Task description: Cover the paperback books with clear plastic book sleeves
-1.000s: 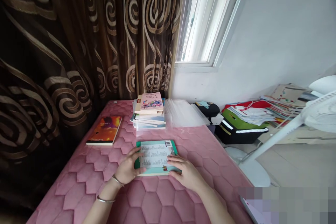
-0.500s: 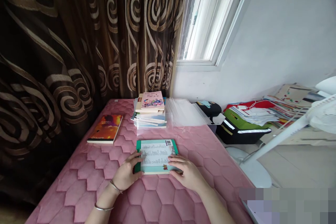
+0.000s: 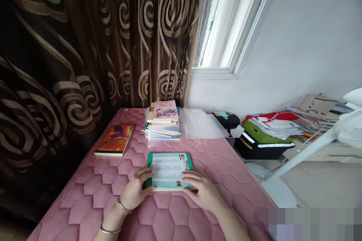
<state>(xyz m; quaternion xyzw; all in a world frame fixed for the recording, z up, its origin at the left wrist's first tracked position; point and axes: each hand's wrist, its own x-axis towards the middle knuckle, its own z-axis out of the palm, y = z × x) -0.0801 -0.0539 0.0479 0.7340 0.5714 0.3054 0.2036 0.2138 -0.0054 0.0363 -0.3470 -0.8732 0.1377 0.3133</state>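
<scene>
As little shifts, our left hand [image 3: 136, 191] and right hand [image 3: 206, 191] keep holding green book [image 3: 168, 171] by its sides; it still lies flat on pink mattress [image 3: 164, 214], apparently just steadied.

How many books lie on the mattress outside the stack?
2: the green book between the left hand and right hand; the orange book farther left. Lower-right blurring may hide more.
</scene>
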